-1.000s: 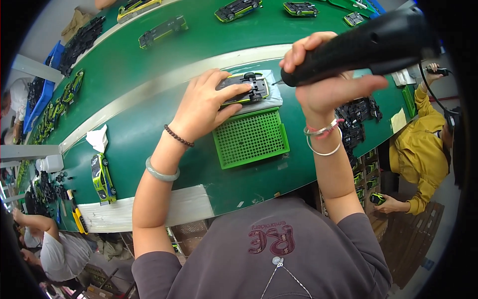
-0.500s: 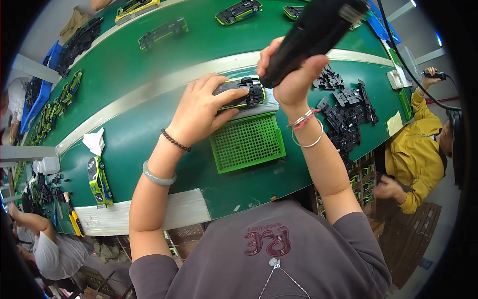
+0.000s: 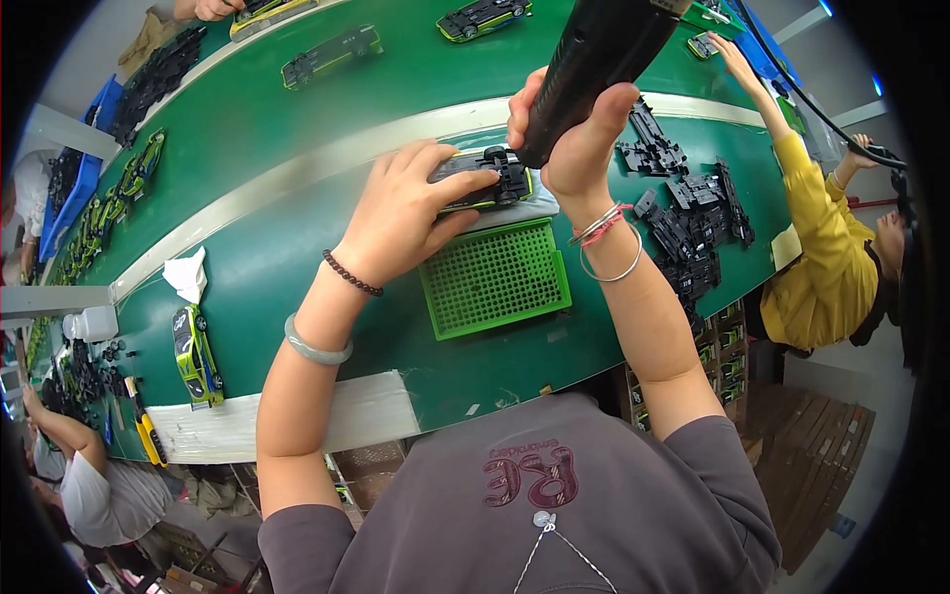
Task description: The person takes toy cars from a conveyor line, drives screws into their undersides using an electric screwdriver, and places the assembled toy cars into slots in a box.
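My left hand [image 3: 401, 203] lies over an upside-down toy car [image 3: 513, 176], thumb and fingers gripping it against a pale pad on the table. The car's black underside and wheels face up, with a yellow-green edge showing. My right hand [image 3: 584, 148] is wrapped round a thick black cylindrical power screwdriver [image 3: 594, 69], held steeply. Its lower end is right by the car's right end; the bit and any contact are hidden. Just nearer to me sits a green perforated basket [image 3: 563, 287].
Black chassis parts [image 3: 698, 223] lie in a pile on the right. A green toy car [image 3: 195, 356] stands at left, near a yellow-handled cutter [image 3: 148, 436]. More cars [image 3: 483, 18] lie on the green surface beyond the pale strip [image 3: 247, 223]. A co-worker in yellow [image 3: 816, 257] is at right.
The screwdriver has shifted slightly left and stands more upright. The co-worker in yellow now stretches an arm to a far car. Far cars have slid a little rightward; another person's hand appears top left.
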Demonstrator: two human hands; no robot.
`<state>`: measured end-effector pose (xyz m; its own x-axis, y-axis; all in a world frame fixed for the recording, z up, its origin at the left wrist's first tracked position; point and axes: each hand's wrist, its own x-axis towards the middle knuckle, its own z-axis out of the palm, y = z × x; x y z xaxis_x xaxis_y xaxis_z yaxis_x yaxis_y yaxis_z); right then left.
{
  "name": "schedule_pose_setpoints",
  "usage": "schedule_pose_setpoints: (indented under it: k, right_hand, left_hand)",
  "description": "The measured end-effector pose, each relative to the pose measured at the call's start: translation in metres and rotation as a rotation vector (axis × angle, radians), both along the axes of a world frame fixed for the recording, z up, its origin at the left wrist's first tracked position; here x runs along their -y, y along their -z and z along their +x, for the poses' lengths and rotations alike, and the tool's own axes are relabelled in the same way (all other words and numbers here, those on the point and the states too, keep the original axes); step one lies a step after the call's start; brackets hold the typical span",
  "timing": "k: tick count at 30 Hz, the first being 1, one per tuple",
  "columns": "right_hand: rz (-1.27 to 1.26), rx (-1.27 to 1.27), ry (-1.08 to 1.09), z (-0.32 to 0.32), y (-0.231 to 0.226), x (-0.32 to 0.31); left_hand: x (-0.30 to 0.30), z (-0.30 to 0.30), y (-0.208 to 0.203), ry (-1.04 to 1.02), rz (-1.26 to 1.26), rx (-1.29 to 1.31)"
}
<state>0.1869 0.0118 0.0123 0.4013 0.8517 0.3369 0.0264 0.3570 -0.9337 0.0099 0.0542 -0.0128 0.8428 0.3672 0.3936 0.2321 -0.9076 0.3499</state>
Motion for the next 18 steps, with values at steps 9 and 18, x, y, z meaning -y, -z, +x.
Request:
schedule_pose_setpoints:
  k: [9, 18]
  right_hand:
    - [0.352, -0.224, -0.168, -0.014, -0.012, 0.042]
    - [0.127, -0.21, -0.039, -0.03, 0.025, 0.066]
  left_hand:
    - [-0.001, -0.001, 0.002, 0.0, -0.022, -0.002]
    - [-0.001, -0.002, 0.003, -0.012, -0.01, 0.034]
